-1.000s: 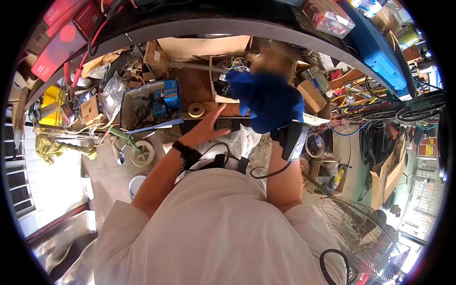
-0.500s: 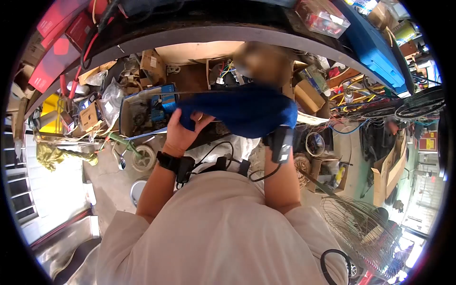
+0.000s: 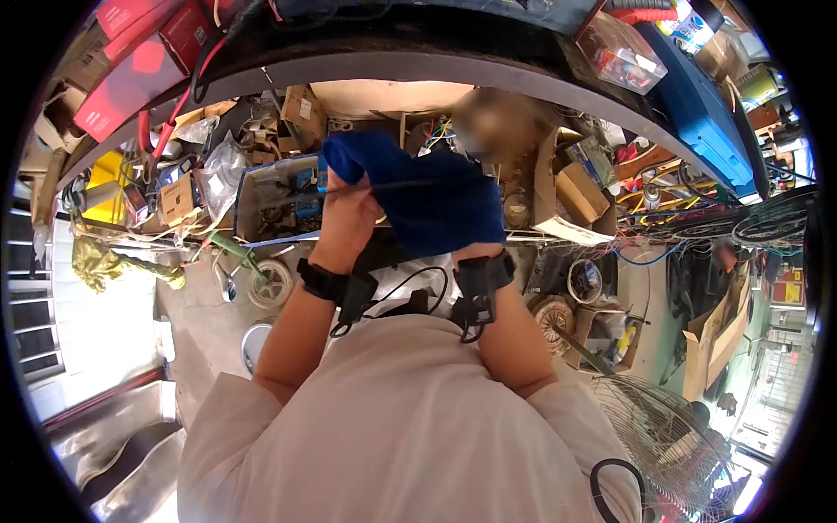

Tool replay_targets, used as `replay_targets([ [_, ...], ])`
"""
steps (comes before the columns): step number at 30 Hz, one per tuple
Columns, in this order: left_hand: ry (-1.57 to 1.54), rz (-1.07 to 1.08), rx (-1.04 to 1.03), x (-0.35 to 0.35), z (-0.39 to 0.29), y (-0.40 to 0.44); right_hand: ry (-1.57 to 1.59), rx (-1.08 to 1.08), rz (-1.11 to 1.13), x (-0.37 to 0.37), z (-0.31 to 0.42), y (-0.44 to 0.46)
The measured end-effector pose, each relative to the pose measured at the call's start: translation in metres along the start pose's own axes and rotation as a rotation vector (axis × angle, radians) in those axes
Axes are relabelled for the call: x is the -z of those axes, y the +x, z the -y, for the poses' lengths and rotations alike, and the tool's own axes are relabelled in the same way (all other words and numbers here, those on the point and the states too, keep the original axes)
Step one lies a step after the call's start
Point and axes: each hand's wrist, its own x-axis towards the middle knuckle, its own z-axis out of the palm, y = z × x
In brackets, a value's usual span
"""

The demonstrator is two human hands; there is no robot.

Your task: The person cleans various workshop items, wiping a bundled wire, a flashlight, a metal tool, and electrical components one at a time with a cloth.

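A dark blue cloth (image 3: 440, 200) is held up in front of my chest, bunched at its left end and spread wider to the right. My left hand (image 3: 349, 218) grips the bunched left end, its fingers curled into the fabric. The cloth's right part covers most of my right hand (image 3: 477, 250). Only the skin by the wrist shows there, so its fingers are hidden. Both wrists wear black straps with small devices and cables.
Under the dark bench (image 3: 384, 65) stand an open cardboard box (image 3: 571, 218), a bin with blue packages (image 3: 253, 205) and loose wires. A blue case (image 3: 706, 131) lies on the right. Below are a small wheel (image 3: 270, 283) and a wire fan guard (image 3: 654, 427).
The cloth's right part has come down and nearer to my body, with my right wrist lower and further left. My left hand has turned and closed more around the fabric. The view has shifted slightly.
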Motion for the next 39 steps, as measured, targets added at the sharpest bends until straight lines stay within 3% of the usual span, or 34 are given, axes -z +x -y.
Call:
replay_targets([
  [2, -0.007, -0.032, -0.001, 0.004, 0.006, -0.006, 0.183, 0.037, 0.028, 0.016, -0.007, 0.001],
  [4, -0.085, -0.066, 0.051, 0.010, 0.009, -0.011, 1.012, -0.251, 0.044, 0.027, -0.022, -0.001],
  [6, -0.224, -0.098, 0.150, 0.022, 0.001, -0.012, 1.396, -0.402, 0.078, 0.033, -0.025, -0.002],
  [9, -0.407, -0.055, 0.182, 0.034, -0.007, -0.010, 1.319, -0.402, 0.101, 0.031, -0.015, -0.003],
  [11, -0.266, -0.021, 0.148, 0.011, -0.018, -0.010, 1.275, -0.385, 0.046, 0.022, -0.021, -0.005],
  [14, -0.097, 0.014, 0.044, 0.000, -0.017, -0.005, -0.029, 0.012, 0.117, 0.014, 0.002, -0.008],
  [17, -0.035, 0.018, 0.050, 0.007, -0.014, -0.003, 0.700, -0.286, 0.010, 0.001, -0.019, -0.015],
  [20, 0.049, 0.004, -0.007, 0.007, -0.014, -0.001, 0.945, -0.323, 0.029, 0.001, -0.019, -0.017],
  [23, 0.117, -0.041, -0.122, 0.010, -0.009, 0.000, -0.398, 0.192, 0.036, 0.014, -0.036, -0.015],
  [29, 0.409, -0.105, -0.101, -0.002, 0.016, -0.022, -0.487, 0.222, 0.050, -0.002, -0.012, -0.008],
  [30, 0.500, -0.115, -0.077, -0.002, 0.023, -0.024, -0.361, 0.202, 0.017, -0.015, -0.010, -0.007],
  [31, 0.446, -0.081, -0.086, -0.005, 0.021, -0.023, -0.234, 0.178, -0.015, -0.027, -0.009, -0.006],
  [36, 0.291, -0.068, -0.138, -0.007, -0.010, -0.016, -0.452, 0.415, 0.080, -0.006, 0.016, 0.010],
  [39, 0.280, -0.067, -0.150, 0.003, -0.022, -0.016, -0.063, 0.244, 0.095, 0.012, -0.024, 0.005],
])
